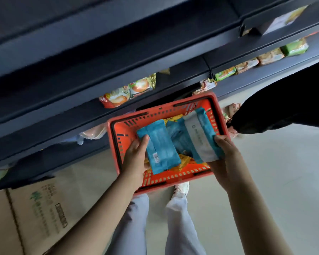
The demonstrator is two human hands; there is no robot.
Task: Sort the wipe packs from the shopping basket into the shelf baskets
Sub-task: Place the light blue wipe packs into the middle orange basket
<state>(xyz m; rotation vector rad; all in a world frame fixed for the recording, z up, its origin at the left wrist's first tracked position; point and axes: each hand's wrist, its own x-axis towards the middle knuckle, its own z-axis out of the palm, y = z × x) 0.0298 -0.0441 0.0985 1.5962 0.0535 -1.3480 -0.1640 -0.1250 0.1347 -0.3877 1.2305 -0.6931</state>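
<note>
Pale floor (284, 162) meets dark metal shelving (81, 61); open floor lies right of the orange plastic shopping basket (116, 131). Above it, left hand (135, 157) grips a blue wipe pack (160, 148), right hand (226, 159) a white-banded blue pack (201, 137).

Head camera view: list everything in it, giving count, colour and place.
Shopping basket: one, orange-red, centre, below the shelves.
Wipe packs: three visible, blue; two held, one lying in the basket between them.
Yellow packets: count unclear, in the basket under the packs.
Shelves: several tiers, dark grey, top and left.
Snack packets: several, red, green, yellow, on the shelves.
Cardboard box: one, brown, lower left.
Trousers: one pair, pale grey, bottom centre.
Hands: two; left hand and right hand each hold a pack over the basket.
</note>
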